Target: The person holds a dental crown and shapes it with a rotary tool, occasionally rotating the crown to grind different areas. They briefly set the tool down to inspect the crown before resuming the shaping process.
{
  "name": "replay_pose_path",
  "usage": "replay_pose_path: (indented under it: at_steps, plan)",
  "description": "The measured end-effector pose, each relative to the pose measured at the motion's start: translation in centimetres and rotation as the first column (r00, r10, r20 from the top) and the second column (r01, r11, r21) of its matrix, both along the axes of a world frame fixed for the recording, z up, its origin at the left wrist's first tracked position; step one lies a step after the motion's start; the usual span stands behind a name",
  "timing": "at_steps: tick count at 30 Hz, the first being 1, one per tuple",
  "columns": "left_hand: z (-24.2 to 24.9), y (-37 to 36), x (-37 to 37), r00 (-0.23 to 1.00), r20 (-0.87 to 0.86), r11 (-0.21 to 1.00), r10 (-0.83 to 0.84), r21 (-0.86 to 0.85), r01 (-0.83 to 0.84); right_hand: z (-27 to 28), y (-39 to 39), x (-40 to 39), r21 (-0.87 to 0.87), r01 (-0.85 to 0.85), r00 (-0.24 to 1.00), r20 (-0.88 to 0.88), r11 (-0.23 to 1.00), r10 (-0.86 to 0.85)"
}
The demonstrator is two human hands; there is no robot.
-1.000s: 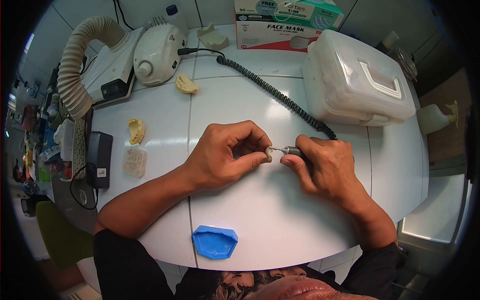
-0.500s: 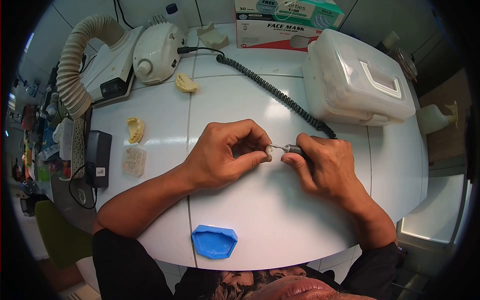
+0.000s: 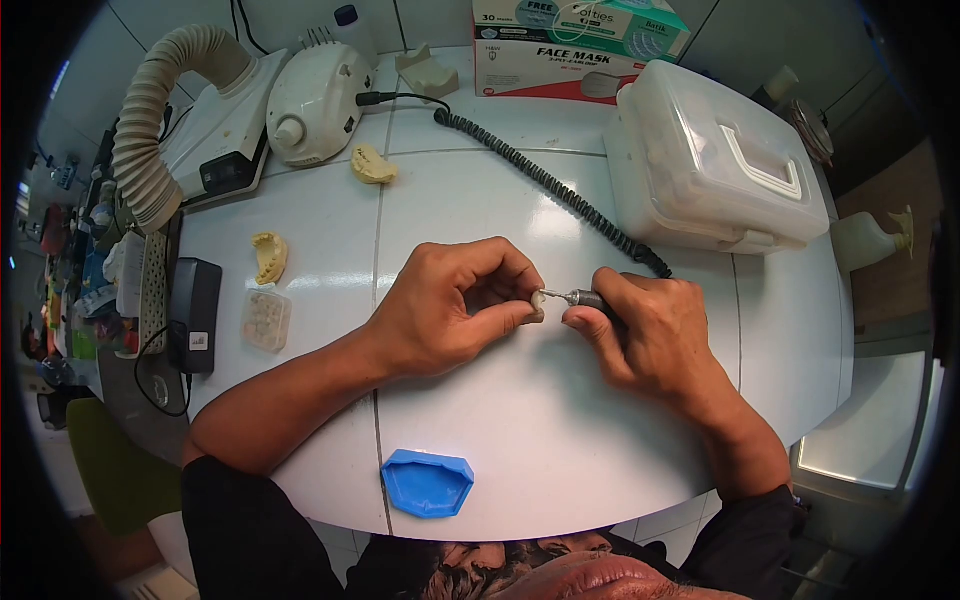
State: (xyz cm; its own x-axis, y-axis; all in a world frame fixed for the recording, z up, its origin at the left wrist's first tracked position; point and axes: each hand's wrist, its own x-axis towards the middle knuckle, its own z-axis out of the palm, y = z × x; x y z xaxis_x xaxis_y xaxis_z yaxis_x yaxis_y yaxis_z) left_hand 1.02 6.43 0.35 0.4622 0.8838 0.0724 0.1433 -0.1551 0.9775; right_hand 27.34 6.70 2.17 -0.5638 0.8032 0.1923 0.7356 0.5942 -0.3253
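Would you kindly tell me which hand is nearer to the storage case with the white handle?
Right: the right hand is in front of the storage case; the left hand is farther off, to the left.

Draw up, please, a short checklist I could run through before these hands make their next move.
1. Left hand secure on the small pale piece: ok, pinched between thumb and fingertips.
2. Right hand gripping the dark cylindrical handpiece: ok, held near its front end.
3. Thin silver metal bit spinning or stopped: cannot tell.
4. Black coiled plastic cable out of the gap between the hands: ok, it runs beyond them towards the right hand.
5. Gloves worn: not ok, both hands are bare.
6. Blue angular hollow mould apart from both hands: ok.
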Motion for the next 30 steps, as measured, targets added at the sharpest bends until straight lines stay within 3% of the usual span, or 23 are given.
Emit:
replay_pose_path:
  at_steps: [30]
  plan:
    - [-0.05, 0.03, -0.03, 1.000, -0.002, 1.000, -0.005, 0.006, 0.005, 0.17, -0.07, 0.02, -0.006, -0.008, 1.000, 0.006, 1.000, 0.008]
